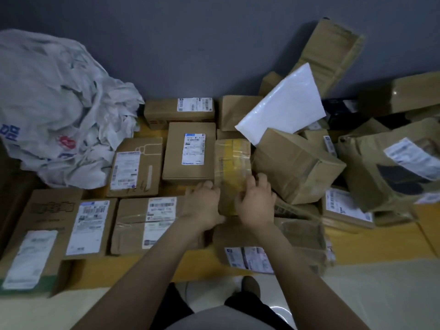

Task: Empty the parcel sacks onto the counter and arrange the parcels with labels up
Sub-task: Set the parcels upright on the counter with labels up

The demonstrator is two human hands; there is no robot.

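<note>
A long brown parcel wrapped in clear and yellow tape (232,160) lies at the middle of the yellow counter (133,266), with no label showing on its top. My left hand (202,201) grips its near left side and my right hand (256,200) grips its near right side. To the left lie several cardboard boxes with white labels up, among them a flat box (189,152) and a taped box (145,225). A crumpled white sack (54,103) slumps at the far left against the wall.
A jumbled pile of brown boxes (295,163) and a white mailer bag (285,108) fills the right side. A paper-wrapped parcel (390,167) with a label sits at the far right. A box (269,244) lies under my right forearm. The grey wall stands behind; pale floor lies below.
</note>
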